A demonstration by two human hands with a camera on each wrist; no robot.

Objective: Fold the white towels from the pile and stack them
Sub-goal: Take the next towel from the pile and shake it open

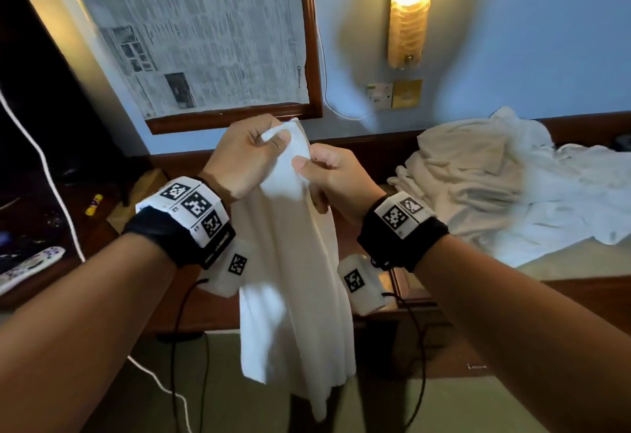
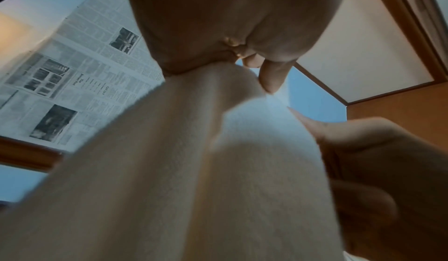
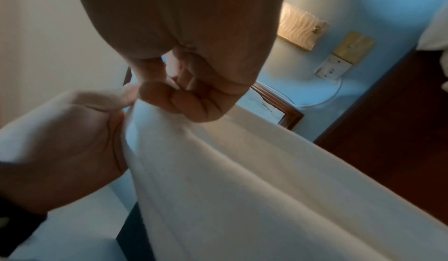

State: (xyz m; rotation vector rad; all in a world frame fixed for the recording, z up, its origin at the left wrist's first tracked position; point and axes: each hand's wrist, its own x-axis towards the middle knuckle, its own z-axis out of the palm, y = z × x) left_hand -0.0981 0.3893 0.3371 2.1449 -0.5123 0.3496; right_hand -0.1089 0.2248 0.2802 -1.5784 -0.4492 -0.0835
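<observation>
Up in the air, both hands held one white towel (image 1: 293, 261) by its top edge. The left hand (image 1: 239, 159) had its fingers (image 1: 276, 140) curled round the top corner, pinching it tight. The right hand (image 1: 331, 179) pinched the same edge just beside it, thumb on the cloth. The towel hung down long and loose between the two wrists. A messy pile of white towels (image 1: 495, 179) lay on the table (image 1: 580, 292), at its far right side, near the wall.
</observation>
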